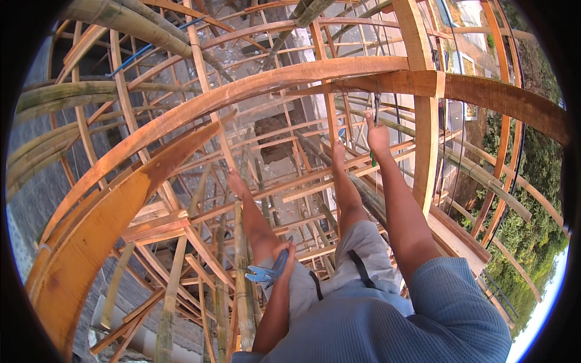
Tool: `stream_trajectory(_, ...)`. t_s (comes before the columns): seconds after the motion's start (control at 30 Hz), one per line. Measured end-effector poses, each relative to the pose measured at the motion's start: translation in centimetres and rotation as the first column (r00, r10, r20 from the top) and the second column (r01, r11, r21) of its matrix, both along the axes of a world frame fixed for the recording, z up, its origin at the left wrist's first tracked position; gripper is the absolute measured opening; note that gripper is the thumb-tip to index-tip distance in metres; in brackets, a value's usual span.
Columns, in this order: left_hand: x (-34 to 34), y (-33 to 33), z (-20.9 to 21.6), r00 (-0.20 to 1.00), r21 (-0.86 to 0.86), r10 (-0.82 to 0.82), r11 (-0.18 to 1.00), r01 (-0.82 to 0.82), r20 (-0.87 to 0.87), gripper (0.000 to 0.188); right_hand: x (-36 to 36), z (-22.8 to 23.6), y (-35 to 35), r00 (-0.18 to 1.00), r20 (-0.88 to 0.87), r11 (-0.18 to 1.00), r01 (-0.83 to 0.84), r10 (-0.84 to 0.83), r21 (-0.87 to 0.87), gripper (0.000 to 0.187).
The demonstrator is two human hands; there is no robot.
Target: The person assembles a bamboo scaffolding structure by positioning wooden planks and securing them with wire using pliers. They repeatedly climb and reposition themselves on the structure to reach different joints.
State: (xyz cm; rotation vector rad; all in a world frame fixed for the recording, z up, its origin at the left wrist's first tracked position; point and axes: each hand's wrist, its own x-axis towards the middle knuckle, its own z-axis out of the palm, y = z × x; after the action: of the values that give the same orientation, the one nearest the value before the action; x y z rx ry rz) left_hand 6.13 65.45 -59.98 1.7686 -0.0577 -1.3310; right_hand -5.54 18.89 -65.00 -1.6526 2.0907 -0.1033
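My left hand (285, 257) is closed at my left thigh around a blue hand tool (264, 274) with a forked head, which resembles a claw hammer. My right hand (378, 138) reaches forward, its fingers wrapped round a green-handled tool (373, 158). Green shows below the fist, and a narrow dark part rises above it toward the horizontal beam (393, 83); whether it touches the wood, I cannot tell. Right of that hand stands a thick wooden post (425, 145) that meets the beam. The exact kind of the green-handled tool is hidden by my grip.
My left foot (238, 183) and right foot (338, 152) rest high among narrow timbers. A long curved board (242, 91) crosses ahead, and a wide plank (97, 242) runs along the left. Bamboo poles (66, 97) lie beyond. Ground lies far below; trees (520, 224) stand right.
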Motion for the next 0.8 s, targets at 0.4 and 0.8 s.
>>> stream_trajectory(0.4,0.3,0.3,0.9,0.999,-0.017,-0.002,1.0,0.003,0.054,0.035,-5.6,-6.9,-3.5,0.923,-0.252,0.841,-0.373,0.292,-0.392,0.015)
stream_trajectory(0.8,3.3,-0.9,1.0,0.972,-0.225,-0.114,0.961,0.161,0.205,0.037,-3.0,-6.6,-2.6,0.923,-0.38,0.907,-0.215,0.067,-0.363,0.02)
